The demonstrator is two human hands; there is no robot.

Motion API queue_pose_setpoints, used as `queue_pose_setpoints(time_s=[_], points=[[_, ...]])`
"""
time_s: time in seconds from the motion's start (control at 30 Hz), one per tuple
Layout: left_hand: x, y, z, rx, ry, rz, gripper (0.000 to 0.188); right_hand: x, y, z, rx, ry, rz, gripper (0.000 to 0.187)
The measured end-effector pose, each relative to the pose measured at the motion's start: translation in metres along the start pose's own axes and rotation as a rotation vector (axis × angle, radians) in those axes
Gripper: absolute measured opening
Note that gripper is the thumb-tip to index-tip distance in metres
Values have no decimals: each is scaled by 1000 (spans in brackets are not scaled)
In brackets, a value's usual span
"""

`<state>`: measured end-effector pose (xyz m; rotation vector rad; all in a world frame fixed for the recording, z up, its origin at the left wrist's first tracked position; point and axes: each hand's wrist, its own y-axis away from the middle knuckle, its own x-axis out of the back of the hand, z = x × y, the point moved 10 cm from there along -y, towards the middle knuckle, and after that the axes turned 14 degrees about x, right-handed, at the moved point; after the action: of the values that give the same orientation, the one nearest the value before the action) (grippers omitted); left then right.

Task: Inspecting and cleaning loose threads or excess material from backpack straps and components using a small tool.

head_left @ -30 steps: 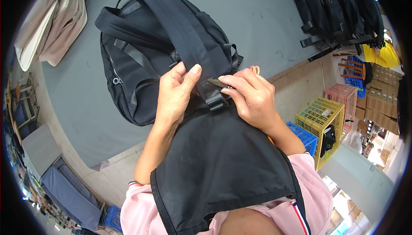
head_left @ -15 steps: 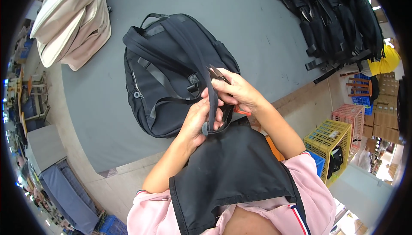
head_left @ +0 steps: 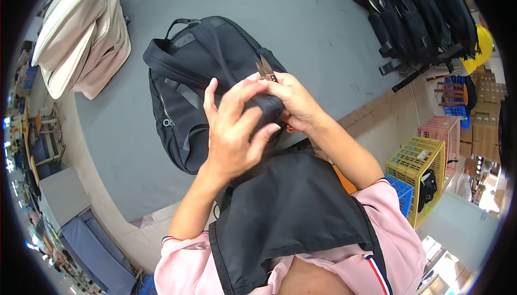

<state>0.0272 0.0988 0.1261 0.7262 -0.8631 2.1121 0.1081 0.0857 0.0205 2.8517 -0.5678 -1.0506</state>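
A black backpack (head_left: 237, 37) lies on the grey-covered table with its shoulder straps facing up. In my right hand (head_left: 295, 100) is a pair of thread snips (head_left: 266, 70), blades pointing away from me; a bit of orange shows below the palm. The same hand also pinches a folded part of a black shoulder strap (head_left: 269, 106). My left hand (head_left: 234, 128) hovers beside that fold with its fingers spread and bent. Whether its fingertips touch the strap is hard to tell. The strap's lower end is hidden behind the hands.
A pile of beige bags (head_left: 81, 42) stands on the table's far left. Several black backpacks (head_left: 414, 20) are heaped at the far right. Beyond the table's right edge are a yellow crate (head_left: 414, 155), a pink crate (head_left: 439, 128) and cardboard boxes (head_left: 487, 112).
My left hand has let go of the strap and risen, its fingers spreading. The right hand has drawn the strap into a fold, and the snips have turned more upright.
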Motion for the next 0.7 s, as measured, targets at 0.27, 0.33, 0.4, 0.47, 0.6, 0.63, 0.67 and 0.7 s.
queue_pose_setpoints(time_s=[0.27, 0.33, 0.4, 0.47, 0.6, 0.63, 0.67, 0.7], points=[[-29, 6, -66, 545, 811, -261, 35, 11, 45, -67, 527, 906, 137, 18], [-27, 5, -68, 541, 801, -262, 36, 2, 48, -82, 628, 1012, 153, 21], [-26, 4, -66, 516, 784, -270, 36, -22, 50, -91, 761, 1317, -49, 24], [-28, 6, -67, 529, 785, -296, 37, -25, 48, -93, 741, 1341, -77, 31], [-29, 5, -64, 521, 769, -312, 36, -39, 47, -96, 898, 1503, -165, 31], [-29, 6, -64, 523, 769, -311, 36, -44, 49, -96, 960, 1536, -184, 32], [-31, 7, -66, 544, 774, -317, 37, -46, 50, -96, 959, 1536, -185, 32], [-32, 9, -68, 564, 779, -322, 37, -50, 52, -96, 958, 1589, -188, 33]])
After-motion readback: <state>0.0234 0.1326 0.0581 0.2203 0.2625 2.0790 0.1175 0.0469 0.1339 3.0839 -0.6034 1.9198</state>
